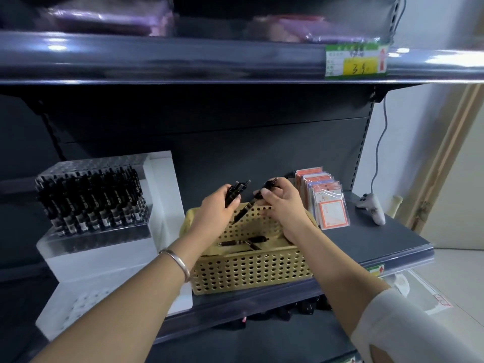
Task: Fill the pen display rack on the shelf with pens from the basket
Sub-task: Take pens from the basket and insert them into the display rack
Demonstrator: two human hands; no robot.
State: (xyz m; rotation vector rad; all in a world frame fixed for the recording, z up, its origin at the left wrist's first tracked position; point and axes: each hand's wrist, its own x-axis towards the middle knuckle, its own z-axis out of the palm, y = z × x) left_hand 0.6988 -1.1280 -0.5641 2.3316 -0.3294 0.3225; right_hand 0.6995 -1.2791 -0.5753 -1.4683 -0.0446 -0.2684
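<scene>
The left hand (214, 208) grips a bundle (237, 188) of black pens above the basket (251, 271), which sits at the shelf's (366, 239) front edge, mid-length. The right hand (284, 203) pinches one pen (247, 206) beside it, tip down. Spare pens (243, 242) lie in the basket. The rack (104, 247) stands at the left end, its back rows filled.
</scene>
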